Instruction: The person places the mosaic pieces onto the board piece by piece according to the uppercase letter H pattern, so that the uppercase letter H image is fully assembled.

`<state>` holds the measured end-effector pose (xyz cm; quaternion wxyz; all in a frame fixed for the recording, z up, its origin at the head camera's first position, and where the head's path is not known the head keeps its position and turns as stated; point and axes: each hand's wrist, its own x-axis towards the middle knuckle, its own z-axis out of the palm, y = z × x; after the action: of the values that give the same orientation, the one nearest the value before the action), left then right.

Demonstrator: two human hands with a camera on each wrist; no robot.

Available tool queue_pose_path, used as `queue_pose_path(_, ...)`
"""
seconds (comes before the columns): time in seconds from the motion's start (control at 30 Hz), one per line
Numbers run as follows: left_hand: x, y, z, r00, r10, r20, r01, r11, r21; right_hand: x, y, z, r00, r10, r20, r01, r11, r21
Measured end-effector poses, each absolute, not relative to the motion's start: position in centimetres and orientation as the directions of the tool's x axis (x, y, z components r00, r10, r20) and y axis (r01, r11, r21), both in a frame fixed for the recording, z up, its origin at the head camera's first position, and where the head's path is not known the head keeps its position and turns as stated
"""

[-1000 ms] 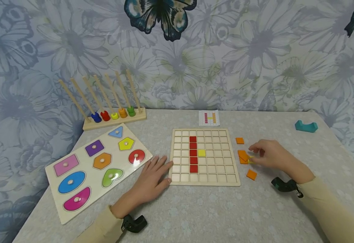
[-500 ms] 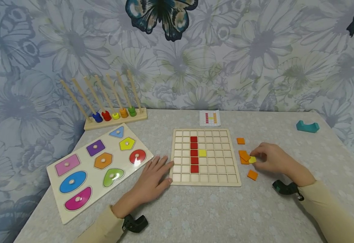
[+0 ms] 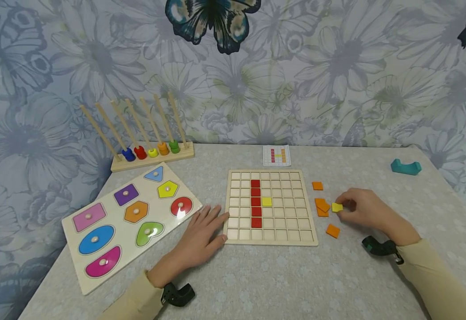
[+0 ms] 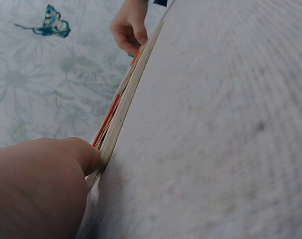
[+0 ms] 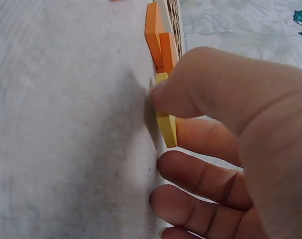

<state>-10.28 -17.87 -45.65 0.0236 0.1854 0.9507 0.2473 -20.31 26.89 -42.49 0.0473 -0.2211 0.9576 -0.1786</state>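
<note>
My right hand (image 3: 362, 208) pinches a yellow square tile (image 3: 337, 207) between thumb and finger, just right of the orange tiles (image 3: 322, 207). In the right wrist view the thumb lies across the yellow tile (image 5: 167, 130), which is slightly tilted. My left hand (image 3: 198, 238) rests flat on the table with its fingers spread, thumb and index finger touching the left edge of the wooden grid board (image 3: 270, 240). A column of red tiles (image 3: 255, 202) stands in the grid, with one yellow tile (image 3: 266, 202) beside its middle.
A pattern card (image 3: 276, 155) lies behind the board. To the left are a shape puzzle board (image 3: 114, 186) with knobbed pieces and a peg stand (image 3: 153, 162) with coloured rings. One teal block (image 3: 406, 167) sits at the back right. Single orange tiles lie near the board's right edge.
My right hand has taken hold of the yellow tile and drawn it rightward, away from the orange tiles it lay against. The left hand stays in place.
</note>
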Motion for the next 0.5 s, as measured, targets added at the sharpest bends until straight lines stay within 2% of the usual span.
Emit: queue_pose_path(0.5,-10.28,-17.81,-45.71,-0.931,0.362,0.045,0.337,0.809,0.482,-20.40,27.14,-42.58,-0.898,-0.439,0.003,-0.410,0.836,-0.364)
